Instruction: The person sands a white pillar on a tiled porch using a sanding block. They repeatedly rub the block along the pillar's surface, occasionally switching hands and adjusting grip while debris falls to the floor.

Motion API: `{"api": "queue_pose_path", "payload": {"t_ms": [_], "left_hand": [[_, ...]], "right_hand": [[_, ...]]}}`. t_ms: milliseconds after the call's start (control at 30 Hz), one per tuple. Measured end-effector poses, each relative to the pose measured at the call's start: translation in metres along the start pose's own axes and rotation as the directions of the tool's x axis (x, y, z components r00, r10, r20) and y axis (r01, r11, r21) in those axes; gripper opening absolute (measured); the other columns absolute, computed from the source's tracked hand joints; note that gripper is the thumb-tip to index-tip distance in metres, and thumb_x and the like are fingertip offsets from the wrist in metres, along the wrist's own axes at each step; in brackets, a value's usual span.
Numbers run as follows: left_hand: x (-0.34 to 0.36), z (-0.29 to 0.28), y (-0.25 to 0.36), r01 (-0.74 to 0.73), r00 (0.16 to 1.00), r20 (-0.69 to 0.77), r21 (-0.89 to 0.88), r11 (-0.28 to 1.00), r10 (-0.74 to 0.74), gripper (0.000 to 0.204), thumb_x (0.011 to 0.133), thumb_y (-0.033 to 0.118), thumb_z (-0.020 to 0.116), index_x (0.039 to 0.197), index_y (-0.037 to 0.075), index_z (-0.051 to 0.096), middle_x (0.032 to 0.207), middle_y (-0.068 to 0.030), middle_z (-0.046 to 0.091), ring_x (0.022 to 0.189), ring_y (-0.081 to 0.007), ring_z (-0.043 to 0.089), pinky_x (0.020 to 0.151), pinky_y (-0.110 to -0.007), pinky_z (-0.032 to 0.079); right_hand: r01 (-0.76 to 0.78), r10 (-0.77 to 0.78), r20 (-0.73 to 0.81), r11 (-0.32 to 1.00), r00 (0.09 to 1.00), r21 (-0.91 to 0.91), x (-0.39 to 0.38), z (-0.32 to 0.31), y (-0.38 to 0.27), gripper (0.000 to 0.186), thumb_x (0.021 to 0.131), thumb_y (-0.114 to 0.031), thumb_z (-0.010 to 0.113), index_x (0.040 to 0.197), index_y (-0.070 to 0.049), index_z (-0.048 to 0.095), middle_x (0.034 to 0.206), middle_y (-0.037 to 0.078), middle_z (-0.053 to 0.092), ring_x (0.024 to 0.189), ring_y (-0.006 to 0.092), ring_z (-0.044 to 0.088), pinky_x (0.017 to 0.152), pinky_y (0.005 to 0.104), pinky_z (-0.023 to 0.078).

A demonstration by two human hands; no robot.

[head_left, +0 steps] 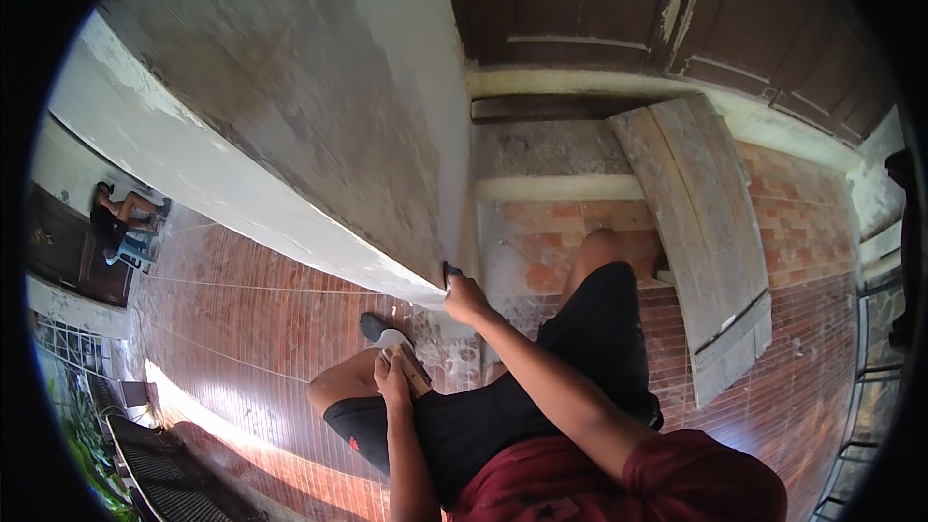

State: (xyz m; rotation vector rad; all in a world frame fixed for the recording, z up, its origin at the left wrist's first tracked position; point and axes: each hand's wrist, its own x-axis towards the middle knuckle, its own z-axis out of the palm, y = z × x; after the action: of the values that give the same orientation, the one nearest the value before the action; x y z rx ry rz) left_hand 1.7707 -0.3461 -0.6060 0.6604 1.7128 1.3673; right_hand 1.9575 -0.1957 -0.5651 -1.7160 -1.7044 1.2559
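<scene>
My right hand (468,300) is closed round a small dark-handled tool (450,273), held against the lower edge of a plastered wall (367,135). What the tool's working end looks like is hidden. Over my left thigh, my left hand (392,379) grips a small flat wooden board (416,372) by its side. The wall's face shows grey, patchy plaster, with a paler strip along its edge.
A long weathered plank (691,222) leans slantwise over the step on the right. Brown panelled doors (580,0) stand ahead. Reddish strip tiles (242,280) cover the floor. Another person (118,222) sits on a chair at the far left.
</scene>
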Motion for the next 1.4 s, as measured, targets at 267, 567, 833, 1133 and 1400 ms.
{"api": "queue_pose_path", "payload": {"t_ms": [267, 567, 833, 1133, 1400], "left_hand": [[-0.004, 0.004, 0.01, 0.053, 0.999, -0.005, -0.055, 0.997, -0.054, 0.012, 0.091, 0.01, 0.053, 0.101, 0.002, 0.056, 0.088, -0.0005, 0.058, 0.076, -0.0083, 0.054, 0.07, -0.023, 0.046], [0.0, 0.001, 0.006, 0.017, 0.999, 0.045, -0.076, 0.997, -0.013, 0.015, 0.096, 0.013, 0.051, 0.105, 0.002, 0.057, 0.09, -0.0001, 0.059, 0.077, -0.0068, 0.054, 0.07, -0.022, 0.046], [-0.01, 0.006, 0.013, -0.095, 0.995, -0.006, -0.029, 0.995, 0.095, 0.026, 0.1, 0.022, 0.047, 0.112, 0.001, 0.057, 0.091, 0.0, 0.06, 0.08, -0.0071, 0.054, 0.073, -0.023, 0.045], [-0.009, 0.005, 0.013, -0.05, 0.999, 0.018, 0.033, 0.998, 0.049, 0.024, 0.098, 0.022, 0.05, 0.109, 0.003, 0.057, 0.092, -0.0001, 0.058, 0.081, -0.0068, 0.053, 0.074, -0.023, 0.044], [-0.007, 0.005, 0.011, -0.05, 0.999, 0.003, 0.044, 0.998, 0.05, 0.023, 0.097, 0.023, 0.051, 0.108, 0.003, 0.057, 0.092, -0.0009, 0.058, 0.081, -0.0075, 0.053, 0.074, -0.024, 0.044]], "right_hand": [[0.011, -0.01, -0.034, 1.0, 0.999, 0.025, 0.002, 0.012, 0.007, 0.032, 0.08, -0.01, 0.058, 0.11, 0.001, 0.055, 0.1, 0.026, 0.065, 0.096, 0.0402, 0.063, 0.081, 0.0484, 0.051], [0.005, -0.007, -0.034, 0.998, 0.999, -0.061, -0.004, 0.003, -0.005, 0.034, 0.08, -0.008, 0.056, 0.114, 0.0, 0.054, 0.096, 0.027, 0.064, 0.093, 0.0414, 0.063, 0.08, 0.049, 0.052], [0.061, -0.058, -0.062, 0.997, 0.996, 0.046, 0.014, -0.001, 0.002, 0.034, 0.078, -0.007, 0.055, 0.112, 0.001, 0.057, 0.102, 0.026, 0.064, 0.096, 0.0407, 0.063, 0.082, 0.0474, 0.051], [0.268, -0.237, -0.199, 0.952, 0.951, 0.15, 0.031, -0.019, -0.001, 0.037, 0.073, 0.0, 0.052, 0.108, 0.004, 0.059, 0.099, 0.029, 0.063, 0.098, 0.0432, 0.06, 0.084, 0.0447, 0.05], [0.169, -0.134, -0.208, 0.972, 0.969, 0.161, 0.035, -0.027, -0.017, 0.039, 0.075, -0.001, 0.05, 0.113, 0.002, 0.058, 0.101, 0.029, 0.063, 0.1, 0.0425, 0.06, 0.087, 0.0461, 0.049]]}}
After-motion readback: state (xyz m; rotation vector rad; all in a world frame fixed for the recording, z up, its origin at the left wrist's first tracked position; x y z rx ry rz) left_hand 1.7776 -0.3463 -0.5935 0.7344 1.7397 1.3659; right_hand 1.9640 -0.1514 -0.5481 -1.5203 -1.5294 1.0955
